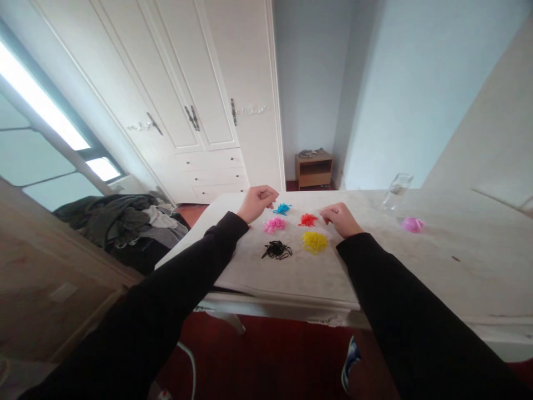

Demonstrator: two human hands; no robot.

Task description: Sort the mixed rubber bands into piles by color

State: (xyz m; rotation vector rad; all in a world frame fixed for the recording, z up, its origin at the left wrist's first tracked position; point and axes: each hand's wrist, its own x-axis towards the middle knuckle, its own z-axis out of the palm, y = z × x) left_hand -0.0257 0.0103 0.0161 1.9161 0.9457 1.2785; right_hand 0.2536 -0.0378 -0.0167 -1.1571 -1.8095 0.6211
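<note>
presumably light and stretchy, the blue elastic bands (282,209) and red elastic bands (307,220) suit pinching by one loop; left hand (255,203) and right hand (340,219): fingers curled, grip undeterminable.

No lettering, label, brand, number or sign is legible in the head view. The pale curling relief (252,111) on the wardrobe (260,55) reads as ornament, not script. Any characters in the dark patch at the glass vessel (397,191) or on the blue-and-white footwear (352,355) below the desk (478,272) are too small or blurred to make out.
</note>
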